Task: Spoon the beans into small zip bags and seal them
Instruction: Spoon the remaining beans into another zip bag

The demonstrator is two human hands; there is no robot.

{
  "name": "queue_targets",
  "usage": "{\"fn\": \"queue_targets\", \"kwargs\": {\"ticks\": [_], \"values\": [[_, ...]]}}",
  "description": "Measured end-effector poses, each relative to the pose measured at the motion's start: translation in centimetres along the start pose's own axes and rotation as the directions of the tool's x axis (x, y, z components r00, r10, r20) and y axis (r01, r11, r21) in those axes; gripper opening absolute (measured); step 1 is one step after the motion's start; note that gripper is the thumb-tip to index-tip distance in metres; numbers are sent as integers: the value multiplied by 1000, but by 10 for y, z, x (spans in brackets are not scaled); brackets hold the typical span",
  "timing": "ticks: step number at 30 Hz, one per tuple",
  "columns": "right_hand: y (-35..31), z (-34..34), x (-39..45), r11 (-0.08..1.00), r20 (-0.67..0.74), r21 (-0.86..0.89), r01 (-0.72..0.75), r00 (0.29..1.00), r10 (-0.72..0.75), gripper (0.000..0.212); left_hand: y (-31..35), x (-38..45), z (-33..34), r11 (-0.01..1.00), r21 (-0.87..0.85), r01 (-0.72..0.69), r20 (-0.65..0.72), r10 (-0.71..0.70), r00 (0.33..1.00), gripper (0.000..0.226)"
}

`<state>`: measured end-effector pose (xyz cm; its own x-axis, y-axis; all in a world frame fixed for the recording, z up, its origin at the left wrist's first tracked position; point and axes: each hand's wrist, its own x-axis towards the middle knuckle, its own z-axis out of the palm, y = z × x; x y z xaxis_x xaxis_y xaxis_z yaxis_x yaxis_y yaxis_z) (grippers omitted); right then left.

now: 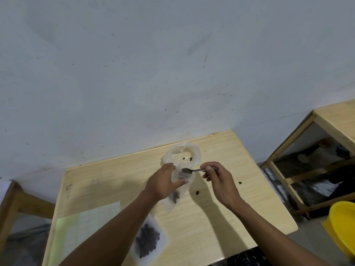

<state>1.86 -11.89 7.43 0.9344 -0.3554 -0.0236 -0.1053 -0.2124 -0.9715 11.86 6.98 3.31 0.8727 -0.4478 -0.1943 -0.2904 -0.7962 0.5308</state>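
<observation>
My left hand [165, 182] holds a small clear zip bag [179, 191] upright with its mouth open; a few dark beans lie at the bag's bottom. My right hand [219, 181] pinches the handle of a metal spoon [189, 170], whose bowl sits at the bag's mouth. Just behind stands a clear plastic container [182, 153] with two or three beans left in it. A filled zip bag of dark beans [148, 239] lies flat on the table near my left forearm.
Two loose beans [197, 192] lie on the wooden table [221, 217] to the right of the bag. A stack of empty bags or sheets [80, 233] lies at front left. A wooden shelf [307, 160] and a yellow basin [343, 227] stand to the right.
</observation>
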Motion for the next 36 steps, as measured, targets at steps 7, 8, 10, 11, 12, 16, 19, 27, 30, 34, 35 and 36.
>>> {"fn": "queue_targets", "kwargs": {"ticks": [7, 8, 10, 11, 12, 16, 19, 27, 30, 34, 35, 36], "values": [[1, -3, 14, 993, -216, 104, -53, 974, 75, 22, -6, 0, -2, 1000, -3, 12, 21, -12, 1000, 72], [3, -2, 18, 984, -271, 157, -89, 954, 130, 22, -7, 0, -3, 1000, -6, 17, 27, -17, 999, 72], [9, 2, 28, 946, -352, 274, -171, 898, 264, 22, -9, 0, -3, 1000, -17, 17, 33, -17, 999, 71], [13, 5, 33, 920, -373, 328, -212, 866, 333, 22, -10, -1, -2, 1000, -21, 11, 28, -10, 1000, 70], [17, 10, 39, 891, -380, 370, -262, 833, 403, 21, -11, -2, -2, 1000, -24, 6, 26, -5, 1000, 68], [33, 33, 62, 688, -254, 525, -501, 680, 688, 19, -10, -6, 1, 998, -13, -54, 29, 55, 998, 73], [40, 47, 70, 506, -127, 645, -573, 572, 810, 19, -8, -9, 0, 994, 21, -105, 34, 105, 994, 76], [41, 55, 78, 374, -165, 822, -430, 449, 878, 26, -12, -10, 5, 977, 161, -141, 74, 131, 989, 68], [41, 60, 73, 370, -180, 871, -324, 491, 852, 37, -10, -6, 7, 977, 158, -143, 66, 134, 989, 68], [50, 62, 66, 244, -108, 949, -200, 521, 846, 37, -8, -2, 9, 977, 155, -148, 62, 140, 988, 69], [51, 61, 66, 217, -86, 958, -187, 534, 841, 35, -8, -1, 9, 977, 154, -148, 62, 140, 988, 69], [52, 60, 65, 198, -68, 963, -182, 550, 833, 35, -8, -1, 8, 977, 150, -149, 62, 141, 988, 68]]}}
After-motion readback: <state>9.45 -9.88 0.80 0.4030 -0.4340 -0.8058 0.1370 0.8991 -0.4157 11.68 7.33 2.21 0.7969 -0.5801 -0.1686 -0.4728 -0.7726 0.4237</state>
